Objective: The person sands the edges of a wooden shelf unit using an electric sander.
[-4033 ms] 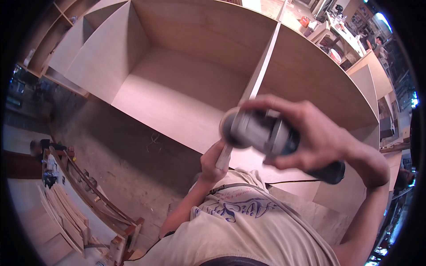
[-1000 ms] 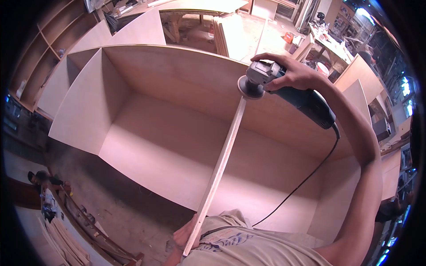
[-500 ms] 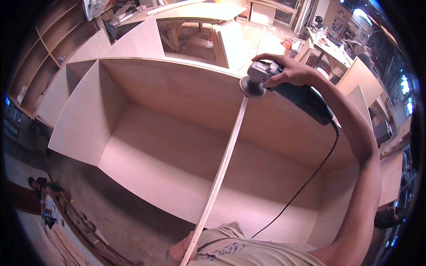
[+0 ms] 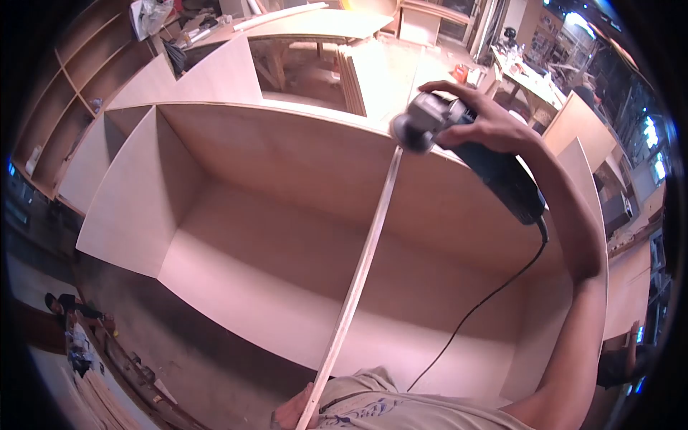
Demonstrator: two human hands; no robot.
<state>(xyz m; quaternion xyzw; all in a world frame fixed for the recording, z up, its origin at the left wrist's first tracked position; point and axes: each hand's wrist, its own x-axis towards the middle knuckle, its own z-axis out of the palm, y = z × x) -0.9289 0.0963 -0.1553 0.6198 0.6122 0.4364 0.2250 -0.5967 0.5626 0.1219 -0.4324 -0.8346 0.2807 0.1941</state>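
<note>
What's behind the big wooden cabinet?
Beyond its far wall: a long table, a stack of boards and floor. That wall hides whatever sits low against its back; the right hand and power tool cover more.

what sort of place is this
Most likely a woodworking or furniture workshop: the right hand holds a corded angle grinder by the edge of a large open wooden cabinet carcass, and a stack of boards stands behind it.

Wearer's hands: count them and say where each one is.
2: right hand, around the grinder; left hand, partly hidden, at the near end of the board.
</note>
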